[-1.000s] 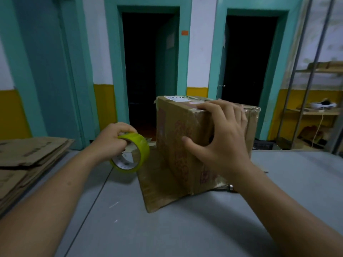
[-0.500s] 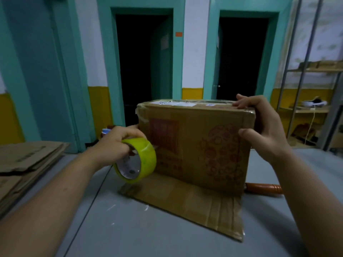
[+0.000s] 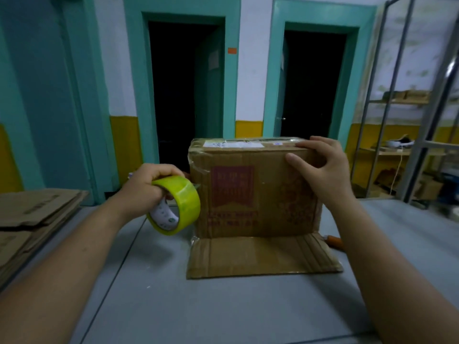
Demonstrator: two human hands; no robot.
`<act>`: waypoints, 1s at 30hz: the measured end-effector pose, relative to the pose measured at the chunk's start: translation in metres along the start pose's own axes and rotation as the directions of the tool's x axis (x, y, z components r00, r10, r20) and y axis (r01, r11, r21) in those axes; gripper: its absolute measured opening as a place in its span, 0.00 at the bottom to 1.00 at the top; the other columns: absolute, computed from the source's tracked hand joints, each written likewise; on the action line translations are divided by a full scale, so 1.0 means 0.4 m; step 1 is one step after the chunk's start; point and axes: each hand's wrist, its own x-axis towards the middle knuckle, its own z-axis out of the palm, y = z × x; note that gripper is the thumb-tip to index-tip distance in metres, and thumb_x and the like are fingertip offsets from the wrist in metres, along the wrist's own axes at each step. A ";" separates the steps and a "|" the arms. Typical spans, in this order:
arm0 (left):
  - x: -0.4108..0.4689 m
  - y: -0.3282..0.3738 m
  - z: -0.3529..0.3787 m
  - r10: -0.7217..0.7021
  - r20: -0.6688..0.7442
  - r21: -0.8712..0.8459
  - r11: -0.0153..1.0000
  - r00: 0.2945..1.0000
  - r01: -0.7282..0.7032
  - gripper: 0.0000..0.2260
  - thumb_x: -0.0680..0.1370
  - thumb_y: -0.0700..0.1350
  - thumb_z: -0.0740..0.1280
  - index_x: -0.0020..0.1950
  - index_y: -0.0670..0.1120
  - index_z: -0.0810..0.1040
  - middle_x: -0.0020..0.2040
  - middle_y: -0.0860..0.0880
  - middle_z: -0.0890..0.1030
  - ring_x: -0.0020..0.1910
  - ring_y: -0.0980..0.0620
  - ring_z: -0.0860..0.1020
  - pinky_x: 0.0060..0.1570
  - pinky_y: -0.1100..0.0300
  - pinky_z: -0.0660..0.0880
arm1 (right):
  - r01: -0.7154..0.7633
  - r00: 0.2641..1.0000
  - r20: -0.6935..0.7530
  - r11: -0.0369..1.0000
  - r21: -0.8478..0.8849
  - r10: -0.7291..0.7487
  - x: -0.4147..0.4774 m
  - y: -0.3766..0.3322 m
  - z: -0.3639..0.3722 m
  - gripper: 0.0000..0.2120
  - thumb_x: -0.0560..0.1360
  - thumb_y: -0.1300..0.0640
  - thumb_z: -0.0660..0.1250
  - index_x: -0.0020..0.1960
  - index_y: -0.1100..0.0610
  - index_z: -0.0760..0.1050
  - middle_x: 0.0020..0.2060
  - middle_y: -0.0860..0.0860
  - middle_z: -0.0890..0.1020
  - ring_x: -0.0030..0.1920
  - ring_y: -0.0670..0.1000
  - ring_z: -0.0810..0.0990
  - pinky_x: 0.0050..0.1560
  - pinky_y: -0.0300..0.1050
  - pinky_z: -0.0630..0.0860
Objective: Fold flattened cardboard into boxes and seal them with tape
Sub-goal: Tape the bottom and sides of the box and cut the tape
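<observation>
Right hand (image 3: 323, 170) grips box (image 3: 253, 192) top corner, centre frame, steadying it; left hand (image 3: 146, 186) clutches tape (image 3: 176, 206), ready for seam.

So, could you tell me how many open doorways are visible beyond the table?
2: left doorway beyond the left hand, right doorway beyond the right hand; none appears hidden.

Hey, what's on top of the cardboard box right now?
A white label and shiny tape lie on the cardboard box top; the right hand grips its right corner. What lies under that hand is covered.
</observation>
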 end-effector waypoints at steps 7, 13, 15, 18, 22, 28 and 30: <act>-0.111 0.095 -0.049 0.035 -0.007 0.089 0.995 0.999 -0.034 0.20 0.66 0.35 0.65 0.46 0.59 0.86 0.50 0.58 0.83 0.57 0.58 0.82 0.55 0.63 0.76 | 0.080 0.995 -0.075 0.992 0.098 -0.073 -0.002 -0.084 -0.015 0.17 0.73 0.45 0.78 0.60 0.49 0.84 0.64 0.51 0.76 0.64 0.47 0.74 0.58 0.25 0.70; -0.197 0.189 -0.117 0.109 -0.077 0.145 0.985 0.991 -0.097 0.16 0.68 0.40 0.66 0.47 0.58 0.85 0.55 0.55 0.79 0.58 0.59 0.79 0.58 0.70 0.71 | 0.078 0.997 -0.026 0.974 0.213 -0.074 0.018 -0.163 0.008 0.18 0.73 0.41 0.77 0.60 0.49 0.85 0.62 0.52 0.79 0.63 0.48 0.77 0.59 0.32 0.75; -0.226 0.211 -0.140 0.116 -0.073 0.161 0.982 0.991 -0.103 0.19 0.67 0.35 0.66 0.47 0.58 0.85 0.55 0.54 0.78 0.56 0.60 0.79 0.57 0.72 0.71 | 0.083 0.996 -0.009 0.960 0.266 -0.084 0.020 -0.181 0.017 0.19 0.72 0.38 0.76 0.59 0.46 0.85 0.62 0.50 0.80 0.63 0.48 0.78 0.61 0.40 0.78; -0.254 0.228 -0.159 0.115 -0.018 0.195 0.975 0.993 -0.110 0.20 0.66 0.34 0.65 0.47 0.57 0.84 0.52 0.59 0.76 0.53 0.60 0.80 0.54 0.71 0.71 | 0.022 0.992 0.109 0.931 0.363 -0.066 0.020 -0.205 0.039 0.15 0.74 0.43 0.77 0.58 0.46 0.85 0.66 0.49 0.80 0.67 0.48 0.77 0.66 0.48 0.79; -0.272 0.199 -0.179 0.100 0.039 0.268 0.957 0.994 -0.107 0.25 0.61 0.32 0.60 0.45 0.57 0.83 0.50 0.57 0.79 0.53 0.57 0.80 0.54 0.66 0.73 | -0.044 0.948 0.317 0.989 0.144 -0.004 0.025 -0.222 0.079 0.08 0.79 0.50 0.73 0.58 0.44 0.85 0.78 0.49 0.69 0.81 0.56 0.58 0.78 0.67 0.57; -0.281 0.126 -0.215 -0.009 -0.187 0.300 0.952 0.982 0.066 0.30 0.63 0.35 0.59 0.43 0.72 0.81 0.56 0.56 0.75 0.56 0.62 0.76 0.58 0.72 0.68 | 0.292 0.938 0.241 0.943 -0.158 -0.250 -0.081 -0.355 0.102 0.17 0.78 0.51 0.67 0.66 0.44 0.79 0.68 0.46 0.75 0.71 0.52 0.64 0.71 0.60 0.61; -0.271 0.114 -0.219 -0.083 -0.224 0.313 0.938 0.971 0.152 0.34 0.70 0.30 0.63 0.41 0.75 0.80 0.70 0.49 0.71 0.68 0.55 0.72 0.68 0.62 0.66 | 0.361 0.907 0.297 0.915 -0.181 -0.299 -0.152 -0.401 0.131 0.23 0.79 0.39 0.62 0.73 0.42 0.72 0.69 0.43 0.72 0.73 0.49 0.63 0.73 0.59 0.61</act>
